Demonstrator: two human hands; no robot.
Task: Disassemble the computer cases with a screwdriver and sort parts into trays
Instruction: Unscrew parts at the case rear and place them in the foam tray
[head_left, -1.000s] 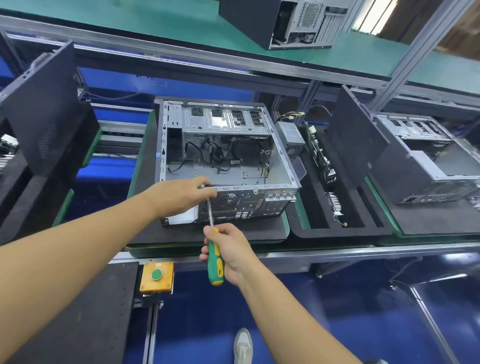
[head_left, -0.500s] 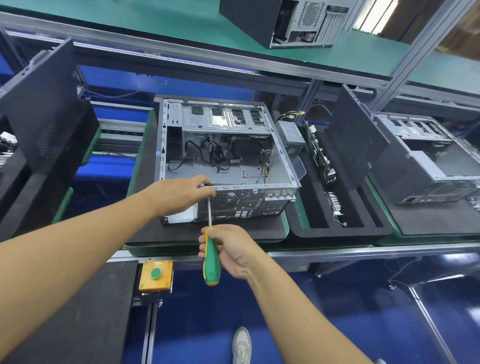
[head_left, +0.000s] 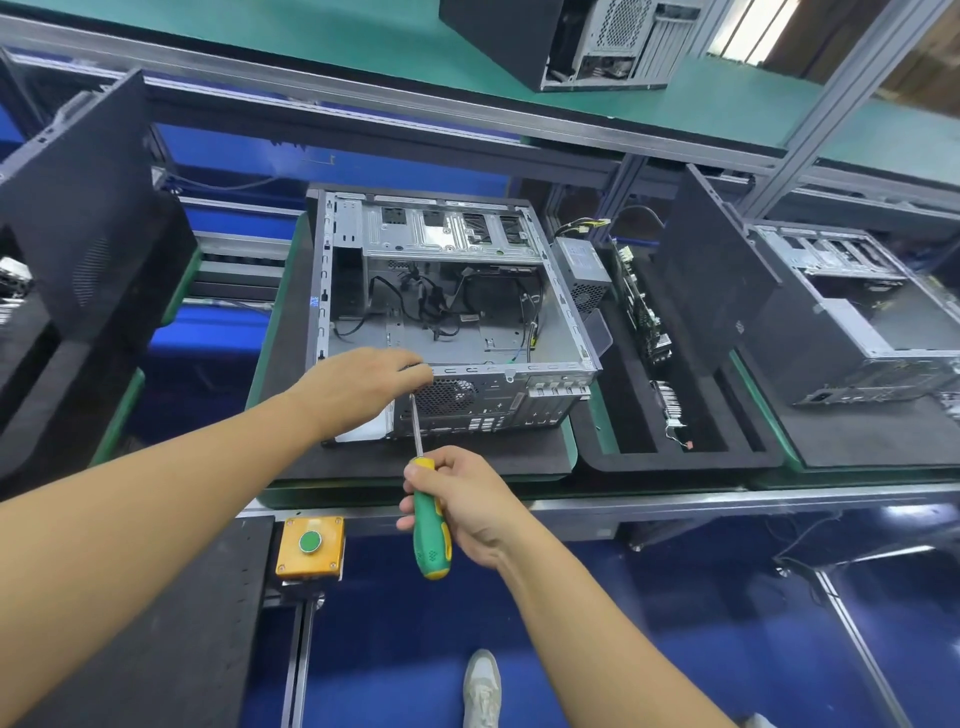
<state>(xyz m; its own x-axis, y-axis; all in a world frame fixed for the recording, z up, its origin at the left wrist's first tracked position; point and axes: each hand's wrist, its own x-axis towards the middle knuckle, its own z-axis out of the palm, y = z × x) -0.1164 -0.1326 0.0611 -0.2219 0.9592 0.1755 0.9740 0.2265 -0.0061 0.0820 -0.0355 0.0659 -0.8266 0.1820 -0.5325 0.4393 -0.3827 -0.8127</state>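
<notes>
Nearest the person, the right hand wraps its fingers round the green-and-yellow handle of the screwdriver. The handle's butt points down, towards the person. The thin shaft runs up and away from the fist, and its tip meets the rear face of the computer case, just left of the fan grille and directly under the left hand. To the left of the fist, a yellow button box sits at the bench's front edge.

The left hand lies on the case's near top rim, its fingers curled over the edge just above the shaft's tip. The case lies open side up on a black foam pad.

Just beside the pad on the right, a parts tray holds a power supply and a circuit board along its left side.
</notes>
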